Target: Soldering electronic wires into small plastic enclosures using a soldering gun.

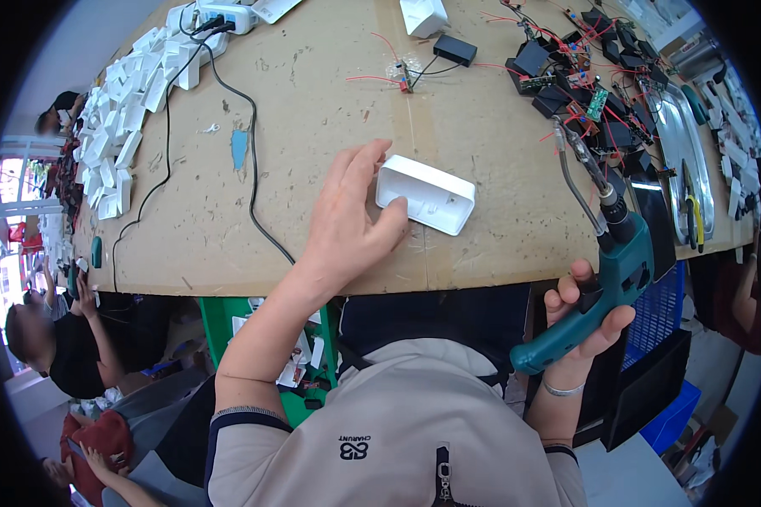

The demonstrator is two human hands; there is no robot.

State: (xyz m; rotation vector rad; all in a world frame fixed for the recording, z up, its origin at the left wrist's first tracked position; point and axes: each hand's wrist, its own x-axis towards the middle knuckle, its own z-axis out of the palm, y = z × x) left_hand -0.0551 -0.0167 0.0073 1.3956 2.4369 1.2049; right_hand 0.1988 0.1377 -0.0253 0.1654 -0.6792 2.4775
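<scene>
My left hand [347, 203] grips the left end of a small white plastic case [431, 190], thumb at its open side and fingers around the outside. The case lies on the cardboard-covered table with its hollow inside toward me. In my right hand [596, 325] is a green pistol-shaped soldering gun [585, 317]. Its metal tip and thin curved side tube point away from me, toward a heap of parts. Farther off, a small circuit board [406, 78] with red wires lies beside a black box-shaped part [455, 51], joined to it by dark wires.
White cases [135, 101] are piled at the left, near a power strip [228, 19] whose black cable [252, 127] runs to the near edge. Several black parts and circuit boards [596, 106] are heaped at right. A metal tray [689, 160] holds yellow-handled pliers [695, 221]. Other people sit at left.
</scene>
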